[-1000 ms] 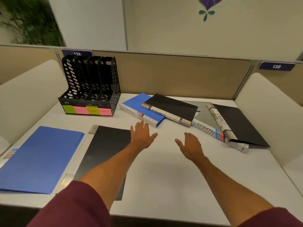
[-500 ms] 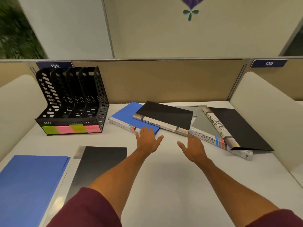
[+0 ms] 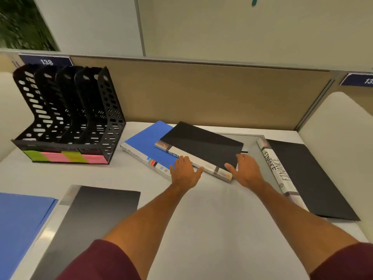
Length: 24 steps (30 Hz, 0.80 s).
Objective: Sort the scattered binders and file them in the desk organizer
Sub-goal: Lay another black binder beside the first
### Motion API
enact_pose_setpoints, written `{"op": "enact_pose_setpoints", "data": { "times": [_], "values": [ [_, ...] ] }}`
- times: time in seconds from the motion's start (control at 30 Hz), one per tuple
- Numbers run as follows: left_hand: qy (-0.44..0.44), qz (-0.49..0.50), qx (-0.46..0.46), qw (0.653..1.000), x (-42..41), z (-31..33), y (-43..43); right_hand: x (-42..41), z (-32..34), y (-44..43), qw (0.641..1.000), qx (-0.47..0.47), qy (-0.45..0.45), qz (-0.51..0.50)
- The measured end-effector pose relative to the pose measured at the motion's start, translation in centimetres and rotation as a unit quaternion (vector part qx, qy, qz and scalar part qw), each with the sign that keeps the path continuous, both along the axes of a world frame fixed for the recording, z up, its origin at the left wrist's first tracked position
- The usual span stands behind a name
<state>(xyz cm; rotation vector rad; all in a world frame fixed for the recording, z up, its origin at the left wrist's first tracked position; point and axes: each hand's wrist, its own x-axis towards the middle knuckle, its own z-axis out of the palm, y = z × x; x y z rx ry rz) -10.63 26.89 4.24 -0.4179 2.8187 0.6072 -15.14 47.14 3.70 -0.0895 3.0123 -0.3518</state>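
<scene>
- Binder in hand at this step, as I judge it: the black binder (image 3: 201,145), lying flat at centre frame, its left part resting on the blue binder (image 3: 144,145).
- Its long axis is the pale spine, which runs on a slant from upper left to lower right. The spine faces the person, and the black cover lies beyond it.
- The left hand (image 3: 186,173) sits at the middle of that spine. Its fingers are spread and straight, the tips touch the spine and the thumb points right along it. It grips nothing.
- The right hand (image 3: 245,172) is at the spine's lower-right end. Its fingers lie loosely spread on the cover's near corner and the thumb stretches left beside the spine. I see no pinch yet.
- The binder therefore lies just ahead of both sets of fingertips, with one hand at each part of its near edge. The right hand is further onto it.
- The organizer (image 3: 66,118) stands at upper left, well apart from the binder. Its slots look empty, and green and pink labels (image 3: 66,157) line its front.
- The lift probably has to swing left, and the spine may need turning to line up with a slot.
- Other binders to sort: the Finance binder (image 3: 279,168) at right, the grey binder (image 3: 96,215) at lower left, and the blue folder (image 3: 22,229) at the left edge.
</scene>
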Motion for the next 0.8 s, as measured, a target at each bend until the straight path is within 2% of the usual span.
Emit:
{"op": "enact_pose_setpoints", "data": {
  "times": [0.17, 0.3, 0.57, 0.67, 0.8],
  "values": [
    [-0.004, 0.117, 0.092, 0.989, -3.4, -2.1, 2.1, -6.2, -1.4, 1.3, 0.999, 0.011, 0.008, 0.043],
    [-0.016, 0.170, 0.141, 0.975, -5.5, -3.9, 3.2, -10.4, -2.9, 1.9, 0.997, 0.038, 0.007, 0.074],
    [-0.004, 0.269, 0.106, 0.957, -8.1, -6.0, 4.4, -16.6, -5.2, 2.4, 0.996, 0.030, -0.035, 0.072],
    [-0.020, 0.268, 0.064, 0.961, -8.2, -6.1, 5.0, -17.9, -5.9, 2.2, 0.996, 0.004, -0.082, 0.045],
    [-0.035, 0.305, 0.099, 0.946, -8.8, -6.4, 5.8, -19.1, -6.7, 2.3, 0.989, -0.010, -0.144, 0.037]
  ]
}}
